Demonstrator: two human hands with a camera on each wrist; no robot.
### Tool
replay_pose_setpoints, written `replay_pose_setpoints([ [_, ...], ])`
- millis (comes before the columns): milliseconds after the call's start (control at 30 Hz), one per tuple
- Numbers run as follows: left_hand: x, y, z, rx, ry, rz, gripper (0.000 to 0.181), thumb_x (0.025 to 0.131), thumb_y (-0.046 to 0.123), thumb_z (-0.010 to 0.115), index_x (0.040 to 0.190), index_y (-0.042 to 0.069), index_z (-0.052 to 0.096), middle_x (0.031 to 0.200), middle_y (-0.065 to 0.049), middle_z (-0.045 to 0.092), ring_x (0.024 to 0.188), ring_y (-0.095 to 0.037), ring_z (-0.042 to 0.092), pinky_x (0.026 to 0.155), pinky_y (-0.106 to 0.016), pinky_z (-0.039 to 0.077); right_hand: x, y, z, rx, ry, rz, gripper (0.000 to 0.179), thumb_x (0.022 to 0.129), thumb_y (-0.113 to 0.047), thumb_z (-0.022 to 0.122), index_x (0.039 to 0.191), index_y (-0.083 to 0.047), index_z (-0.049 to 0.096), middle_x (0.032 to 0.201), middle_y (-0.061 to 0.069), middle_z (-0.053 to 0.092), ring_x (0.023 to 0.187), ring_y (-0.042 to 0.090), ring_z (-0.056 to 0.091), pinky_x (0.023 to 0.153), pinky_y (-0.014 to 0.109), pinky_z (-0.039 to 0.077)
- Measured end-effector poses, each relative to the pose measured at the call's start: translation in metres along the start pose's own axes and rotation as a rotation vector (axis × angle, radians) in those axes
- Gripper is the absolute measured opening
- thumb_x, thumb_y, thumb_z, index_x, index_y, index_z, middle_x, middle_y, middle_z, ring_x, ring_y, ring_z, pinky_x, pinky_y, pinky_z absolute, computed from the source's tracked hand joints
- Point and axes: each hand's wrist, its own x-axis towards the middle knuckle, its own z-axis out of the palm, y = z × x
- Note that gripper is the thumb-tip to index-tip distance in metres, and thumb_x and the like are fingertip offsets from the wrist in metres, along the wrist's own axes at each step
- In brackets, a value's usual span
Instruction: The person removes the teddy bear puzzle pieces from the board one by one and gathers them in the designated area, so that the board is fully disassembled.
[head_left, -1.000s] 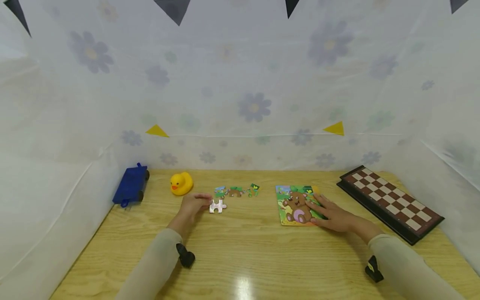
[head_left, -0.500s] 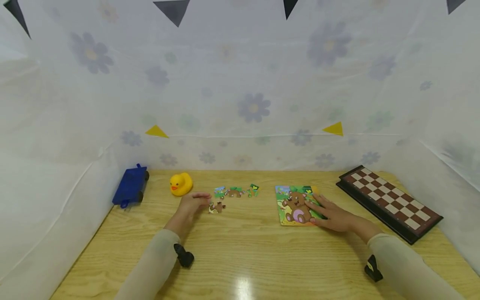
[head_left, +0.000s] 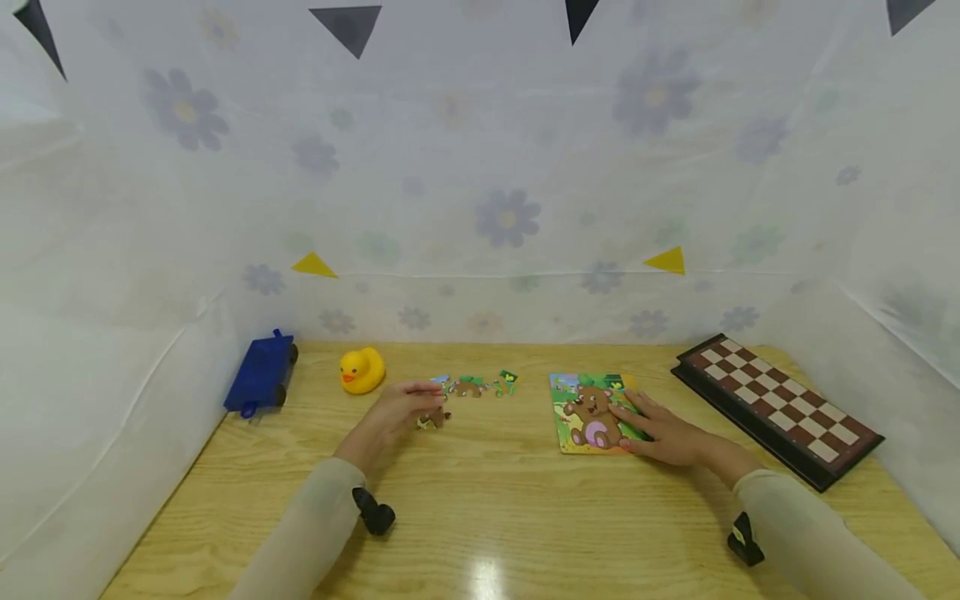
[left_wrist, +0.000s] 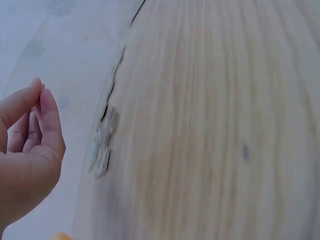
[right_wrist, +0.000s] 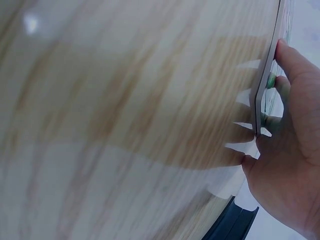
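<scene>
A: Changes over the last second, largest item first?

B: Bench point(head_left: 487, 492), wooden, one: no change. Bear picture point(head_left: 588, 414), one, flat on the bench's right half: unmoved. Left hand point(head_left: 392, 417), one: shifted inward, now partly covering the loose piece point(head_left: 431, 422) from the head view. Loose piece, one: plain white back showing a second ago, printed side up now.

A: Bearing on the work?

B: Judgement only: turning that piece looks complete, so its print can be compared with the bear picture. Other puzzle pieces point(head_left: 469, 387), several, lie just beyond it, print up.

A: Pose, arms first?

B: Two sleeved forearms, both angled forward from the near edge. Right hand point(head_left: 667, 432): laid over the picture's right side, fingers spread. Right grip: not closed round anything. Left hand: raised over the bench, fingers loosely curved, thumb tip close to forefinger tip in the left wrist view. Left grip: relaxed, nothing seen in it.

A: Fingertips touching each other?

B: Cannot tell; they overlap there.
</scene>
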Motion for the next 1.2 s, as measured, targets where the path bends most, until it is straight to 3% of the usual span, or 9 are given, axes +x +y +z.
replay_pose_setpoints([
  [200, 0.001, 0.008, 0.023, -0.044, -0.111, -0.004, 0.043, 0.09, 0.006, 0.064, 0.128, -0.011, 0.051, 0.113, -0.01, 0.064, 0.1, -0.021, 0.064, 0.096, -0.038, 0.048, 0.0, 0.001, 0.001, -0.004, 0.007, -0.004, 0.07, 0.095, -0.048, 0.051, 0.15, -0.01, 0.028, 0.153, 0.028, 0.007, 0.137, 0.053, 0.003, 0.101, 0.074, 0.014],
  [400, 0.007, 0.011, 0.05, -0.042, -0.22, 0.012, 0.047, 0.092, 0.004, 0.061, 0.133, -0.011, 0.046, 0.124, -0.02, 0.059, 0.115, -0.033, 0.056, 0.092, -0.032, 0.051, -0.001, 0.001, 0.0, 0.0, 0.007, -0.005, 0.07, 0.095, -0.047, 0.051, 0.15, -0.01, 0.028, 0.153, 0.028, 0.007, 0.136, 0.053, 0.003, 0.101, 0.074, 0.014],
  [633, 0.018, 0.013, 0.085, -0.019, -0.322, 0.017, 0.047, 0.092, 0.007, 0.061, 0.136, -0.002, 0.048, 0.124, -0.019, 0.06, 0.118, -0.035, 0.054, 0.098, -0.041, 0.046, -0.001, 0.001, 0.0, 0.003, -0.002, 0.006, 0.07, 0.095, -0.048, 0.05, 0.15, -0.01, 0.028, 0.154, 0.027, 0.007, 0.137, 0.052, 0.002, 0.102, 0.074, 0.012],
  [900, 0.033, 0.006, 0.122, -0.026, -0.345, 0.002, 0.045, 0.091, 0.006, 0.063, 0.134, -0.001, 0.052, 0.12, -0.016, 0.063, 0.111, -0.029, 0.06, 0.097, -0.042, 0.047, -0.001, -0.001, -0.001, 0.006, -0.008, 0.016, 0.071, 0.095, -0.048, 0.051, 0.15, -0.01, 0.028, 0.154, 0.027, 0.007, 0.137, 0.052, 0.002, 0.102, 0.074, 0.011],
  [1067, 0.041, -0.004, 0.14, -0.028, -0.35, 0.008, 0.043, 0.091, 0.005, 0.063, 0.132, -0.002, 0.053, 0.128, -0.02, 0.056, 0.108, -0.025, 0.062, 0.097, -0.039, 0.048, -0.001, -0.002, -0.001, 0.003, -0.01, 0.016, 0.07, 0.095, -0.047, 0.051, 0.15, -0.009, 0.028, 0.153, 0.028, 0.007, 0.137, 0.052, 0.002, 0.102, 0.073, 0.011],
  [1200, 0.044, -0.01, 0.154, -0.069, -0.347, 0.0, 0.039, 0.091, 0.002, 0.062, 0.129, -0.005, 0.055, 0.125, -0.023, 0.058, 0.105, -0.026, 0.063, 0.095, -0.038, 0.049, -0.001, -0.003, -0.002, 0.003, -0.01, 0.02, 0.07, 0.095, -0.047, 0.051, 0.15, -0.01, 0.028, 0.154, 0.027, 0.007, 0.137, 0.052, 0.002, 0.102, 0.074, 0.013],
])
